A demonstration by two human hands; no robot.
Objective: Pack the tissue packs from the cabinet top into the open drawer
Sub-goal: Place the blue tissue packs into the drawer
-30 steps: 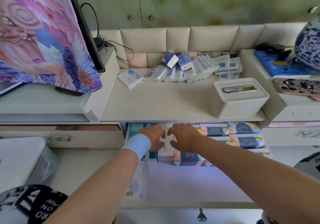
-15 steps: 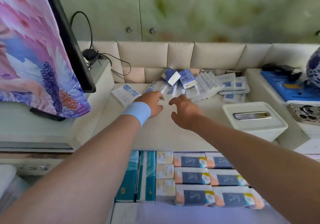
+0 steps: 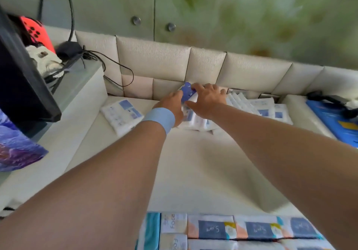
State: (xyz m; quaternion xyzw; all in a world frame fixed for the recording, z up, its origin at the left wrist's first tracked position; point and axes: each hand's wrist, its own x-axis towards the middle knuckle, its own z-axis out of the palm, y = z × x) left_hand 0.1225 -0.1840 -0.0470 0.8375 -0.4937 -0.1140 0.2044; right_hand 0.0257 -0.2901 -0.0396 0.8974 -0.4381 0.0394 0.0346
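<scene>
Head view: the readable writing is in the drawer, at the bottom edge, where only its contents show. Two cream packs (image 3: 173, 228), one behind the other, carry upside-down letters that look like "Face". Beside them a row of three tissue packs with dark-blue labels (image 3: 256, 228) bears a script word beginning with S that is too blurred to read, and more packs start below it. A teal pack (image 3: 150, 230) lies at the left.

Both hands reach the pile of tissue packs (image 3: 195, 121) at the back of the cabinet-top surface (image 3: 193, 162), against the padded panel (image 3: 155, 60). A small blue pack (image 3: 187, 92) sits on top between them. The left hand (image 3: 171, 104), with a light-blue wristband (image 3: 159, 119), touches it from the left; whether its fingers pinch the pack cannot be told. The right hand (image 3: 208, 99) lies over the pile with its fingers (image 3: 196, 87) spread, one touching the blue pack.

One white pack with blue patches (image 3: 122, 114) lies apart to the left. Upright white packs (image 3: 238, 100) and flat ones (image 3: 271, 110) lie to the right, too blurred to count.
</scene>
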